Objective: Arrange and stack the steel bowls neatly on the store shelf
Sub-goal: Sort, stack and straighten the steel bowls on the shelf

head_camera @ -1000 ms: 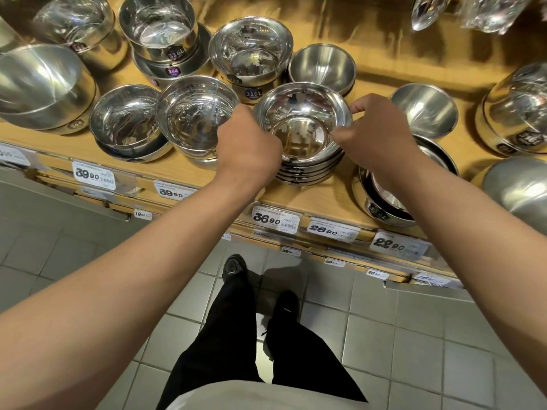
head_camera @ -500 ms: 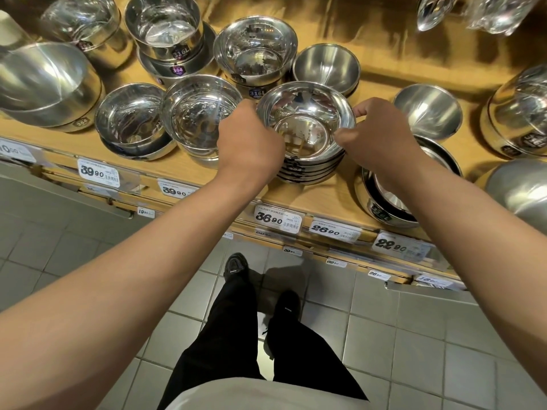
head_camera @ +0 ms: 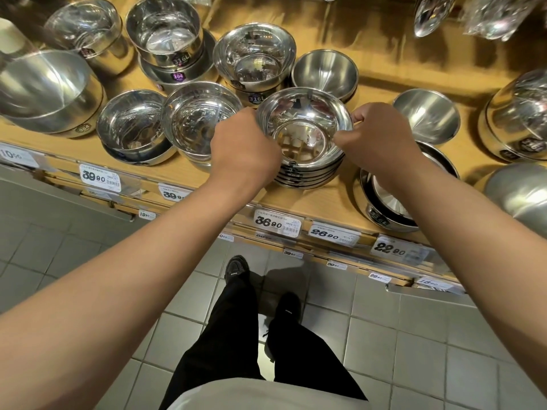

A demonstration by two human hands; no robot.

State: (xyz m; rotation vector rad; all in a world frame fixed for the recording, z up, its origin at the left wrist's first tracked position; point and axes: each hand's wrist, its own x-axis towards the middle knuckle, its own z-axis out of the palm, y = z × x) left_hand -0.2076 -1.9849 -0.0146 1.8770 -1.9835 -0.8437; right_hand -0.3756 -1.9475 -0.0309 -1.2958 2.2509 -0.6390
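1. A stack of shallow, mirror-polished steel bowls [head_camera: 303, 143] stood near the front edge of the pale wooden store shelf [head_camera: 322, 202], above a white price label reading 36.90 [head_camera: 276, 223].
2. The left hand [head_camera: 244, 149] was at the stack's left side, its fingers curled against the rim of the top bowl; the back of the hand faced the camera, so the fingertips themselves were hidden.
3. The right hand [head_camera: 377, 137] was at the opposite, right side of the same stack, thumb and curled fingers pinching the top bowl's rim.
4. The stack therefore sat directly between the two hands, held at both sides, with the open bowl mouth facing up between the knuckles.
5. Whether the stack's bottom was resting on the shelf or lifted slightly could not be told.
6. Just left of the left hand stood a deeper polished steel bowl [head_camera: 198, 119], and further left another round steel bowl [head_camera: 131, 127] nested on a second one.
7. Behind the held stack sat a matte brushed steel bowl [head_camera: 325, 74] and a tall stack of shiny bowls with a 316L sticker [head_camera: 254, 62].
8. To the right of the right hand lay a small matte steel bowl [head_camera: 426, 115], and partly under the right forearm a wide steel bowl with a black inner band [head_camera: 384, 214].
9. Below the shelf, grey floor tiles [head_camera: 414, 335], black trousers and dark shoes were visible.
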